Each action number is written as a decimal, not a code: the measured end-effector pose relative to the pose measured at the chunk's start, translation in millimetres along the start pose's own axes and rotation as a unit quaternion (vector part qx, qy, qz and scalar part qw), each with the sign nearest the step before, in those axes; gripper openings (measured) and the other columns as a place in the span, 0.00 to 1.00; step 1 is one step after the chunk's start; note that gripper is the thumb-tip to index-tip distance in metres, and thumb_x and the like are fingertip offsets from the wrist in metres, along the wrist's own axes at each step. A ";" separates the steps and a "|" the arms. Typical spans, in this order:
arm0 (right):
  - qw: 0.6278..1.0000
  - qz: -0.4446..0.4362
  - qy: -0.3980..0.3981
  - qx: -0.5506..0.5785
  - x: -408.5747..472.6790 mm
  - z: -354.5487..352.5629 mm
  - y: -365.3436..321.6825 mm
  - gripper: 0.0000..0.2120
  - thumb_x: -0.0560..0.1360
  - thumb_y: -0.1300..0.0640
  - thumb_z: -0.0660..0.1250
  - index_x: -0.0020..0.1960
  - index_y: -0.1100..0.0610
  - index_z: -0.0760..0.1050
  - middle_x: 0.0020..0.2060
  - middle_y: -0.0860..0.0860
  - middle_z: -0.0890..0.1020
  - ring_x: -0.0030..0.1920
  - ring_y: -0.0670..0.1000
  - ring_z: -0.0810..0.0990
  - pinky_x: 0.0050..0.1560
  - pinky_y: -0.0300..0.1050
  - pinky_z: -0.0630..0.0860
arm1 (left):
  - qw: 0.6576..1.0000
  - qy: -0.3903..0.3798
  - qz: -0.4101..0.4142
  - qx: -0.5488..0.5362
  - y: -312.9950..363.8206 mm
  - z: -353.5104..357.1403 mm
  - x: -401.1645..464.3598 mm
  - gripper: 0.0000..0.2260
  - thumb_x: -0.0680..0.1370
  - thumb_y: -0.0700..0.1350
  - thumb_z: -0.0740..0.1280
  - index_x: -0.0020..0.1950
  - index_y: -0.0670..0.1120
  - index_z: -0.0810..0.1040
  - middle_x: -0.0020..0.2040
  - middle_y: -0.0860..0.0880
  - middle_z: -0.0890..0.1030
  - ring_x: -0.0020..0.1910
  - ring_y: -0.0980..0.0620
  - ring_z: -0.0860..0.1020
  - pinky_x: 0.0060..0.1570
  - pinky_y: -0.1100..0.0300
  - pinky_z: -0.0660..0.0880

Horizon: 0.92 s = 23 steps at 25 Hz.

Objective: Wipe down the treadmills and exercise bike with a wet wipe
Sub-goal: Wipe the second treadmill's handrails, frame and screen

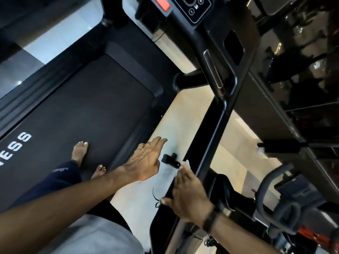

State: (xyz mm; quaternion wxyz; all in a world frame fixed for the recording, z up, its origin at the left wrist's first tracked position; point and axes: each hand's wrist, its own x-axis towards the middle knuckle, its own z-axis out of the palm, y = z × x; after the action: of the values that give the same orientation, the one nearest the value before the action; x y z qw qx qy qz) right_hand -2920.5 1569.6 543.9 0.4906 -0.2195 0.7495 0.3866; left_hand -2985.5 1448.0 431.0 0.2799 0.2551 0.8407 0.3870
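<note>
The treadmill belt is black with white letters. The console is black beside a red panel. A gold ring and black wristband show; the wipe is white.

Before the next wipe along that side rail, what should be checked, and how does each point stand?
1. Wet wipe under the right hand: ok, a white edge shows at the fingertips.
2. Right hand on the side rail: ok.
3. Left hand free: ok, fingers straight, holding nothing.
4. Small black clip out of the way: cannot tell.
5. Feet steady on the treadmill belt: ok.
</note>
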 end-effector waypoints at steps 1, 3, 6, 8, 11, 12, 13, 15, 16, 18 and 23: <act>1.000 0.002 0.021 0.020 -13.9 -3.5 9.8 0.39 0.83 0.35 0.38 0.80 0.64 0.53 0.79 0.62 0.54 0.81 0.62 0.45 0.73 0.63 0.24 | 1.000 0.007 -0.012 -0.005 -2.2 -4.3 2.9 0.34 0.74 0.36 0.62 0.80 0.44 0.55 0.77 0.45 0.60 0.67 0.43 0.71 0.66 0.48 0.65; 0.994 0.092 0.031 0.041 -4.0 -4.1 46.6 0.40 0.83 0.35 0.37 0.79 0.65 0.56 0.79 0.64 0.57 0.81 0.62 0.48 0.75 0.63 0.29 | 1.000 -0.006 -0.013 -0.007 -4.6 -8.6 15.9 0.36 0.73 0.36 0.62 0.80 0.44 0.54 0.78 0.45 0.60 0.67 0.42 0.72 0.66 0.47 0.66; 0.990 0.129 -0.042 0.033 43.3 -13.8 81.5 0.39 0.82 0.35 0.35 0.80 0.62 0.52 0.80 0.63 0.53 0.81 0.62 0.45 0.75 0.63 0.29 | 0.998 -0.058 0.031 0.012 -3.2 -15.3 34.5 0.36 0.74 0.36 0.61 0.81 0.45 0.51 0.78 0.45 0.59 0.70 0.43 0.70 0.68 0.46 0.65; 0.994 0.059 -0.079 0.050 55.8 -8.7 65.2 0.41 0.81 0.33 0.36 0.80 0.61 0.57 0.80 0.61 0.57 0.81 0.60 0.47 0.76 0.62 0.28 | 0.996 -0.071 0.044 0.009 -5.2 -23.0 44.5 0.37 0.74 0.36 0.60 0.81 0.47 0.49 0.80 0.45 0.58 0.72 0.43 0.69 0.70 0.45 0.64; 0.988 -0.039 -0.037 0.147 8.7 -14.2 63.8 0.42 0.81 0.31 0.40 0.74 0.62 0.69 0.76 0.58 0.67 0.80 0.53 0.55 0.78 0.57 0.31 | 0.996 -0.074 0.049 -0.009 -11.8 -32.3 57.4 0.39 0.73 0.35 0.60 0.81 0.49 0.49 0.80 0.45 0.58 0.70 0.42 0.71 0.69 0.45 0.64; 0.986 -0.028 -0.020 0.162 1.6 -16.9 77.5 0.42 0.80 0.31 0.39 0.72 0.62 0.70 0.75 0.56 0.69 0.80 0.50 0.56 0.77 0.57 0.30 | 0.996 -0.078 0.047 -0.014 -11.6 -34.1 60.5 0.39 0.73 0.34 0.60 0.82 0.50 0.49 0.80 0.45 0.58 0.69 0.42 0.72 0.69 0.45 0.64; 0.985 0.014 -0.021 0.173 4.9 -16.7 97.5 0.42 0.80 0.31 0.39 0.75 0.61 0.68 0.77 0.55 0.67 0.80 0.49 0.54 0.76 0.57 0.28 | 0.996 -0.080 0.047 -0.017 -10.1 -34.3 63.4 0.40 0.73 0.34 0.60 0.82 0.50 0.49 0.80 0.45 0.58 0.68 0.42 0.72 0.69 0.45 0.64; 0.981 0.083 -0.064 0.165 32.7 -21.4 132.3 0.39 0.82 0.33 0.39 0.81 0.59 0.56 0.80 0.54 0.58 0.81 0.50 0.47 0.75 0.58 0.27 | 0.995 -0.088 0.053 -0.016 -4.2 -31.0 66.5 0.40 0.73 0.34 0.60 0.82 0.50 0.49 0.80 0.45 0.58 0.66 0.42 0.74 0.67 0.45 0.66; 0.980 0.100 -0.091 0.148 49.4 -24.8 135.3 0.38 0.82 0.33 0.39 0.81 0.58 0.52 0.81 0.55 0.54 0.81 0.51 0.44 0.75 0.59 0.27 | 0.994 -0.094 0.060 -0.016 -0.9 -27.9 67.5 0.40 0.73 0.34 0.60 0.82 0.50 0.48 0.80 0.45 0.58 0.66 0.41 0.74 0.67 0.45 0.66; 0.983 0.080 -0.130 0.106 72.0 -21.2 114.7 0.39 0.81 0.32 0.38 0.81 0.57 0.50 0.81 0.57 0.51 0.81 0.54 0.41 0.74 0.61 0.26 | 0.992 -0.101 0.076 -0.017 2.4 -23.5 68.8 0.40 0.72 0.35 0.59 0.82 0.49 0.48 0.80 0.45 0.59 0.68 0.41 0.72 0.66 0.44 0.67; 0.988 -0.005 -0.058 0.141 18.7 -26.1 105.8 0.40 0.81 0.32 0.39 0.59 0.57 0.81 0.64 0.56 0.79 0.77 0.51 0.64 0.73 0.61 0.25 | 0.993 -0.090 0.070 -0.032 -2.6 -21.5 77.0 0.42 0.70 0.35 0.57 0.82 0.52 0.44 0.81 0.45 0.57 0.70 0.42 0.71 0.66 0.44 0.67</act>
State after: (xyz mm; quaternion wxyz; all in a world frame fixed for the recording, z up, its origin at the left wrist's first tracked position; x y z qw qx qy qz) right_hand -3018.0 1613.8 571.2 0.5612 -0.1291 0.7654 0.2871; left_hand -3055.3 1485.3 419.6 0.3352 0.3378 0.7793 0.4077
